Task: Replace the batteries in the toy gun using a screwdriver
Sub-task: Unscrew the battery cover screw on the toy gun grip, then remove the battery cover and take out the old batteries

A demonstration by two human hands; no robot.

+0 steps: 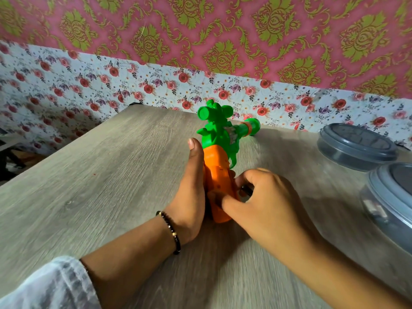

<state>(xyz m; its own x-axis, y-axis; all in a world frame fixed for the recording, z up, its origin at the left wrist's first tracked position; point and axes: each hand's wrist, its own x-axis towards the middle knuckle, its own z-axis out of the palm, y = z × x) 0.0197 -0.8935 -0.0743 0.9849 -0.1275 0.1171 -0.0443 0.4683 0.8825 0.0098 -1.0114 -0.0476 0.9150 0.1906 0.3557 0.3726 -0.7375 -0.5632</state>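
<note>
Item: toy gun [219, 152], green body, orange grip, lying on the wooden table [100, 175] at centre, muzzle toward 1 o'clock.

Left hand [189, 197]: fingers straight, thumb along the grip's 9 o'clock side, bracing it.

Right hand [263, 197]: fingers curled at the grip's 3 o'clock side, thumb on the orange shell; a small dark object shows between them, identity unclear.

Step, judged: work at the grip's battery compartment. No screwdriver visible; next move likely needs one.

Also: two lidded containers [356, 146] at 3 o'clock.
</note>
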